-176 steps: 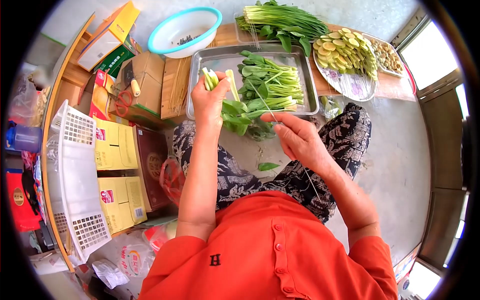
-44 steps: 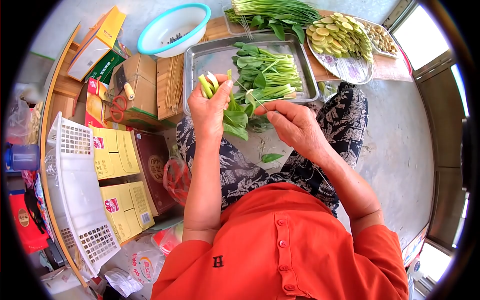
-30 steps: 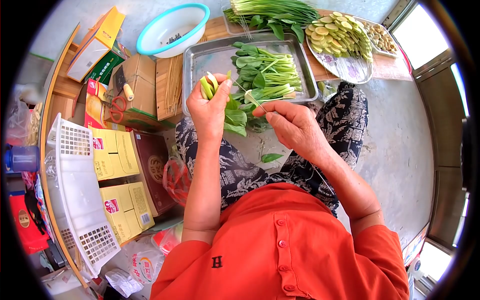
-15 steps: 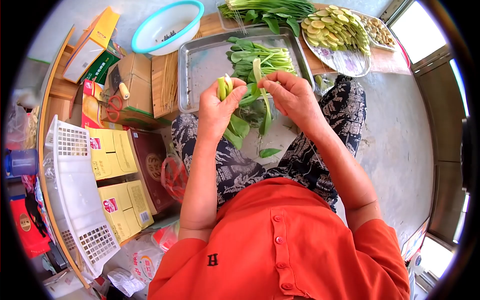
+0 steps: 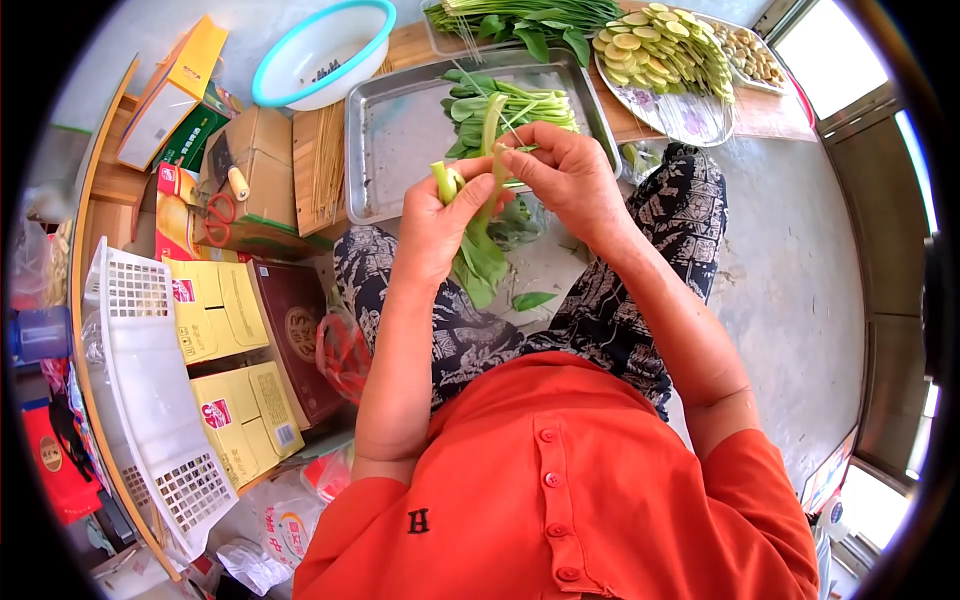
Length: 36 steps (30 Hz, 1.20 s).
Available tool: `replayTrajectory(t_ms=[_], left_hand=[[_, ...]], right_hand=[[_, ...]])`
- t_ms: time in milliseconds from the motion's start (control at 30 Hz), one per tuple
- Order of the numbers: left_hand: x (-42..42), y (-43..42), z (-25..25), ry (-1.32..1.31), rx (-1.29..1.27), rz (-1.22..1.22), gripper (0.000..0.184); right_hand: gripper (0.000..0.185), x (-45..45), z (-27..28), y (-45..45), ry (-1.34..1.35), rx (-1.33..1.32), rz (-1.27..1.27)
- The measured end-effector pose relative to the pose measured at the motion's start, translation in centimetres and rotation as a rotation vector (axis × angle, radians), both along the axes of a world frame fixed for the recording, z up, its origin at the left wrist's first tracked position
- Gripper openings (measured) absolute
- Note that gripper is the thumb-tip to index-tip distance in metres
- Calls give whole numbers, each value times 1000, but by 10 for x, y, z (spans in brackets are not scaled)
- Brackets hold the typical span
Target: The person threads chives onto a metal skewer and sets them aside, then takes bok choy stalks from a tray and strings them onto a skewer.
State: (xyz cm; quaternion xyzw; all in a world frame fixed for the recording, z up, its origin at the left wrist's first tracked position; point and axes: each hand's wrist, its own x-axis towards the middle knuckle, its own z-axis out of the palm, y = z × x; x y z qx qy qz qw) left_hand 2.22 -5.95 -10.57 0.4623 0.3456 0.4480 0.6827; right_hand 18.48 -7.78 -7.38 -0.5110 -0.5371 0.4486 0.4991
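Observation:
My left hand (image 5: 440,225) is closed around leafy green stalks (image 5: 443,184), their pale cut ends standing above the fingers. A long green stem with a broad leaf (image 5: 480,262) passes between my hands, its stalk end pointing up. My right hand (image 5: 570,185) pinches this leafy green at thumb and fingertips, close beside my left fingers. A thin pale stick seems to run up from the right fingers; its lower end is hidden. Behind the hands, a metal tray (image 5: 390,130) bears a pile of leafy greens (image 5: 525,108).
Bamboo skewers (image 5: 320,165) lie left of the tray, below a blue-rimmed basin (image 5: 325,55). Sliced vegetables (image 5: 660,50) fill a plate at back right. Scissors (image 5: 219,218) and boxes (image 5: 230,310) stand left. A loose leaf (image 5: 533,300) lies on the floor between the knees.
My right hand has moved left and slightly up, closer to my left hand. The stem between them has shifted left and now lies against the left fingers.

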Motion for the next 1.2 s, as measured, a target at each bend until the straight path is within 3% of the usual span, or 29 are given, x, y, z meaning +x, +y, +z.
replayTrajectory(t_ms=[133,200,267,333,400,500,633,800,1200], left_hand=[[-7,4,-8,57,177,111,24],[-17,5,-6,336,259,268,18],[-19,4,-2,354,235,265,16],[-6,4,1,336,301,215,16],[10,3,3,160,199,195,17],[15,5,-1,133,171,160,16],[3,16,-3,121,153,278,16],[-15,31,-4,123,137,440,17],[-13,31,-1,66,196,444,17]], right_hand=[[16,9,-19,11,-146,69,-90],[18,15,-22,13,-161,52,-103],[17,9,-18,9,-99,81,-134],[17,5,-12,9,-61,74,-120],[17,1,-11,7,-50,58,-110],[18,-1,-11,4,-51,42,-66],[22,5,1,-7,-64,0,-83],[23,8,10,-34,-90,-112,77],[23,-3,19,-47,-181,-128,129]])
